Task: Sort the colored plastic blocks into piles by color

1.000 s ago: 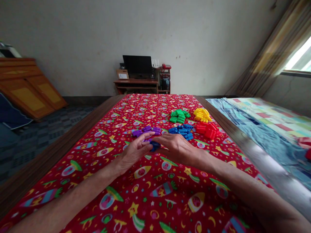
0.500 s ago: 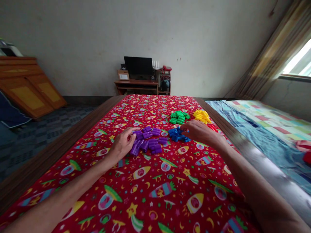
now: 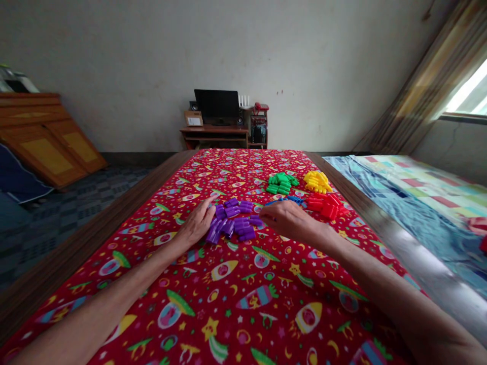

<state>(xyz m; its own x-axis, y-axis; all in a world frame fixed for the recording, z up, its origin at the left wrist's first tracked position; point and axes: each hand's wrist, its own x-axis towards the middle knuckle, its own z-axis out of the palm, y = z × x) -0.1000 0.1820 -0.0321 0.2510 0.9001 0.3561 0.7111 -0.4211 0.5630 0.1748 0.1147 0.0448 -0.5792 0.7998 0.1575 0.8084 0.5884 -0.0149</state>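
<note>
The person's left hand point(image 3: 198, 221) was loosely cupped, its fingers slightly bent and pointing forward, with nothing visible in its grasp. Just to its right lay a loose cluster of short, purple, tube-like plastic pieces point(image 3: 231, 211), the nearest of them beside the thumb; whether the skin touched them could not be told.

The right hand point(image 3: 287, 218) was curled with its back upward and its fingers bent toward the purple cluster, whose right end lay just left of the fingertips. What those fingers held, if anything, was hidden. Directly beyond that hand, partly covered by it, were blue plastic pieces point(image 3: 296, 199). Farther beyond it sat green plastic pieces point(image 3: 280, 183), with yellow plastic pieces point(image 3: 317, 181) beyond and to its right, and red plastic pieces point(image 3: 329, 207) nearer on its right.

Beneath both hands spread a red, cartoon-printed cloth point(image 3: 243, 314).
</note>
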